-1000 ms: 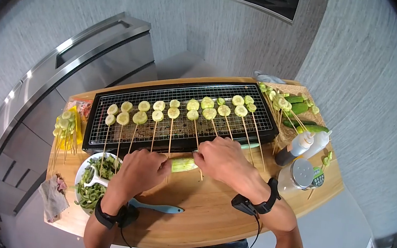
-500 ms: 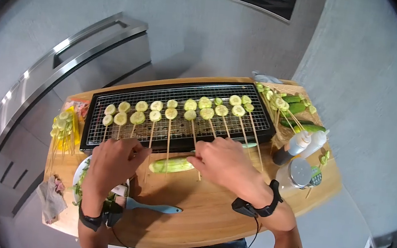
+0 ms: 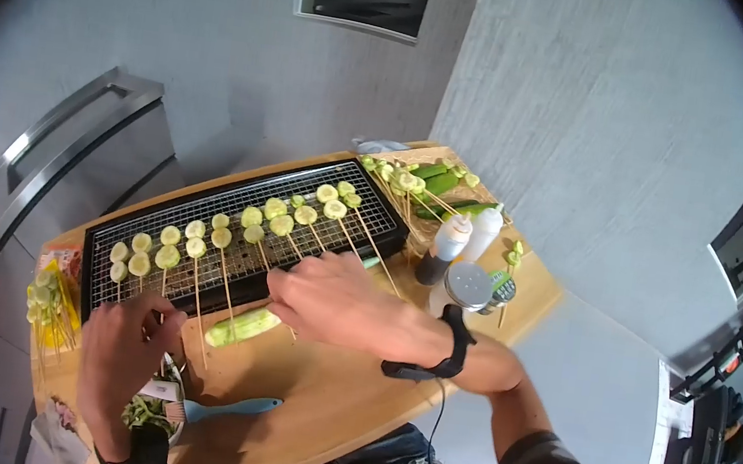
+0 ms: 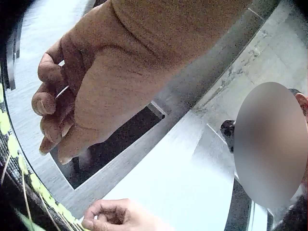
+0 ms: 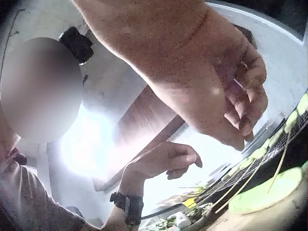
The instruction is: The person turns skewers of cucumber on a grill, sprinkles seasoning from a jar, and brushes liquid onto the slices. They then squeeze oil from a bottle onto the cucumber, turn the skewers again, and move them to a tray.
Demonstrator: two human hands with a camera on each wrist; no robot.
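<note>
While a person leans over a wooden table (image 3: 342,395), both hands work at the near edge of a black electric grill (image 3: 101,241). Rows of cucumber skewers (image 3: 221,246) lie across its wire rack, slices over the heat and bare stick ends overhanging the front, probably so they can be picked up without touching the rack.

The right hand (image 3: 331,299) hovers low over those stick ends, fingers loosely curled, and grips nothing that I can make out. Just below it a peeled cucumber (image 3: 241,327) lies lengthwise on the table, touching neither hand.

The left hand (image 3: 121,345) sits near the grill's left front corner, above a white bowl (image 3: 175,393) of green peelings. In the left wrist view its fingertips (image 4: 45,103) seem to pinch something thin and pale, perhaps a stick; I cannot tell for certain.

A blue-handled brush (image 3: 229,407) rests beside the bowl. More skewers (image 3: 47,304) wait at the table's left end, whole cucumbers (image 3: 438,184) at the far end, and squeeze bottles (image 3: 454,242) with a shaker jar (image 3: 467,285) stand right of the grill.
</note>
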